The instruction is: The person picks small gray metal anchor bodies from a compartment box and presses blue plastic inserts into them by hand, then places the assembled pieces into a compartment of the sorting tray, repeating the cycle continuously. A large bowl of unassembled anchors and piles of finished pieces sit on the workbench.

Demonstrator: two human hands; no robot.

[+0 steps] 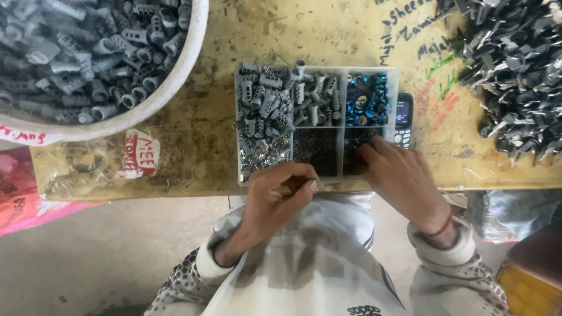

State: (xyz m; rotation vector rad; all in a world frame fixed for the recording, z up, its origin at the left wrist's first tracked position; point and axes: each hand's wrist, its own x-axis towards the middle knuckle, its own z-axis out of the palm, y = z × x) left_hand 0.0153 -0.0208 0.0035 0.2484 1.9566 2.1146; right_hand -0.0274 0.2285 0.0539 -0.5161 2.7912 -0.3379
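Small part pinched in left hand (275, 196) too tiny to identify; right hand (401, 175) fingertips buried in lower-right compartment of divided tray (318, 71), grip unclear; tray touching both hands, at table edge.

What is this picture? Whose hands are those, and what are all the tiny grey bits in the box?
The camera sits on a person's head and looks straight down, so you see their own two hands and their lap. In front of them is a worn yellowish table. On it lies a clear plastic box split into small compartments: some hold little grey ribbed plastic pieces, one holds shiny blue pieces, and some hold very small dark metal bits. The left hand pinches something small between its fingers at the box's near edge; it is too small to name. The right hand reaches into a compartment of dark bits. A big white bowl holds many more grey pieces, and a heap of metal parts lies to the right.
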